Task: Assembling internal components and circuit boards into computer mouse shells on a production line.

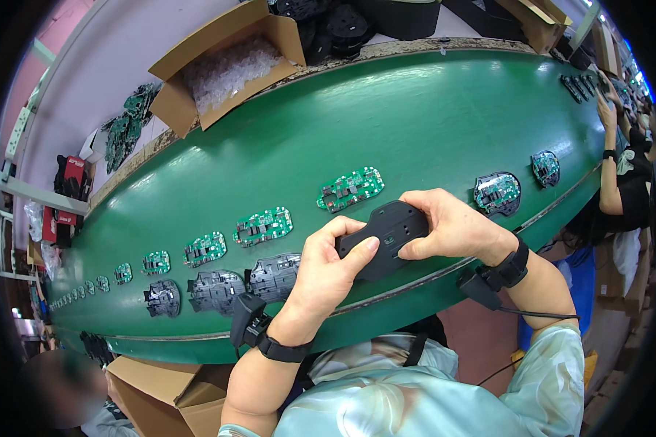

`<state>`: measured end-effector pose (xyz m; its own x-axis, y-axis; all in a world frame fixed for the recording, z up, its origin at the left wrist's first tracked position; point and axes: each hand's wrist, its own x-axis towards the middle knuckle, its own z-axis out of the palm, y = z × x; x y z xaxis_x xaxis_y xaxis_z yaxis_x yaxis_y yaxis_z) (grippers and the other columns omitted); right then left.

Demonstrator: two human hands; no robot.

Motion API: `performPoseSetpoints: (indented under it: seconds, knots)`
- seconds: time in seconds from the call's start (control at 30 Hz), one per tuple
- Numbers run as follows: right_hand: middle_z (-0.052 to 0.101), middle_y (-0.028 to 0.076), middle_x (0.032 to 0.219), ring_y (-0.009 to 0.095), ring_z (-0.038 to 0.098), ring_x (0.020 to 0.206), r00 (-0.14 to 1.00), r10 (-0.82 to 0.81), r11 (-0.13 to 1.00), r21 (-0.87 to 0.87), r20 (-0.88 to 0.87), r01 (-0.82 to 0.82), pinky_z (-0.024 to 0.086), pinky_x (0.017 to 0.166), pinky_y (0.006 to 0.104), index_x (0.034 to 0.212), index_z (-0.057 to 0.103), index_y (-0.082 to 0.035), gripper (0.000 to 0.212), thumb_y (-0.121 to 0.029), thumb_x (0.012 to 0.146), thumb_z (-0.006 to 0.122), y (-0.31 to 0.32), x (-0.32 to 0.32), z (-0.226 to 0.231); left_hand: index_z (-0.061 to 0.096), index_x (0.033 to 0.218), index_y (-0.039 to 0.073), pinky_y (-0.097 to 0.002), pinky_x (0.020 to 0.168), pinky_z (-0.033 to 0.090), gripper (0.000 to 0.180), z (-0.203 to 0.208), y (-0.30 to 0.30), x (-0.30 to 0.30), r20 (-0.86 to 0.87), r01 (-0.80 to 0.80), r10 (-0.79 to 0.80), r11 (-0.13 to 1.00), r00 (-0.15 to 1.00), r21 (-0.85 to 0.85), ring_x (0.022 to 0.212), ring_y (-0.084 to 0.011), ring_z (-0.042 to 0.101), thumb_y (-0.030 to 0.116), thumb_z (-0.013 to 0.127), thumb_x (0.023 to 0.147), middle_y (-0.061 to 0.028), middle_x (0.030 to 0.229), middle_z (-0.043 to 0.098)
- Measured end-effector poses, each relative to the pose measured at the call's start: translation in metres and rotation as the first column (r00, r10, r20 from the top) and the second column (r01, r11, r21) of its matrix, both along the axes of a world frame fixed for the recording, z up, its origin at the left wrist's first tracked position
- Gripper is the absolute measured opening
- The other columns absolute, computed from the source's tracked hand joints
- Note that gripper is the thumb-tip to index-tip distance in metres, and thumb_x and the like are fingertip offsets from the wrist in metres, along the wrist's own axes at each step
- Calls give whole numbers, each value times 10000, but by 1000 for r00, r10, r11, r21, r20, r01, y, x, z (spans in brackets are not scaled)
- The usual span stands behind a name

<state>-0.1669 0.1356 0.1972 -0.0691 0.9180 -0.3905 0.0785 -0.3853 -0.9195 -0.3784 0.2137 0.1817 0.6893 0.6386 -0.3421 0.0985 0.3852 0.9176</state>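
Both my hands hold one black plastic housing [388, 233] just above the near edge of the green conveyor belt [415, 124]. My left hand [326, 268] grips its left end, thumb laid over the top. My right hand [444, 226] pinches its right end from above. A green circuit board [350, 189] lies on the belt just beyond the housing. To the left of my left hand rests a dark grey housing [274, 277].
A row of green boards [263, 226] and dark housings [216, 291] runs leftward along the belt; a housing with a board in it [497, 194] lies to the right. An open cardboard box of clear bags [226, 65] stands behind the belt. Another person's arm [609, 156] reaches in at right.
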Motion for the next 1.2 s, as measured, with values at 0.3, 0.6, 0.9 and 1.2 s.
performPoseSetpoints:
  seconds: [0.3, 0.6, 0.9, 1.2]
  knots:
    - [681, 56, 865, 123, 627, 807, 998, -19, 1000, -9, 68, 20, 522, 739, 292, 1000, 646, 34, 339, -66, 716, 801, -1, -7, 3, 663, 1063, -25, -250, 756, 519, 179, 0, -2, -1, -18, 4, -2, 997, 1000, 76, 854, -73, 611, 91, 721, 938, -35, 934, 681]
    - [674, 54, 870, 120, 624, 804, 1000, -27, 999, 38, 12, 27, 523, 732, 292, 1005, 631, 27, 336, -64, 734, 807, -6, -9, 1, 654, 1074, -24, -250, 766, 520, 177, -1, -5, -2, 9, 14, -14, 997, 1000, 71, 856, -74, 608, 72, 712, 937, -36, 941, 677]
    - [673, 54, 882, 119, 628, 807, 996, -38, 999, 5, 79, 38, 527, 727, 292, 1013, 622, 31, 324, -40, 736, 773, -20, 6, 1, 657, 1072, 0, -240, 805, 507, 188, -5, -19, 16, -13, 44, -43, 995, 999, 92, 889, -64, 601, 97, 740, 934, -10, 960, 662]
    - [678, 61, 908, 123, 637, 852, 999, -54, 998, 12, 9, 54, 530, 776, 291, 1053, 624, 32, 356, -27, 731, 764, -30, 20, -5, 659, 1076, 1, -241, 813, 509, 188, -9, -28, 30, -26, 37, -35, 997, 999, 67, 892, -64, 600, 90, 740, 932, -17, 975, 665]
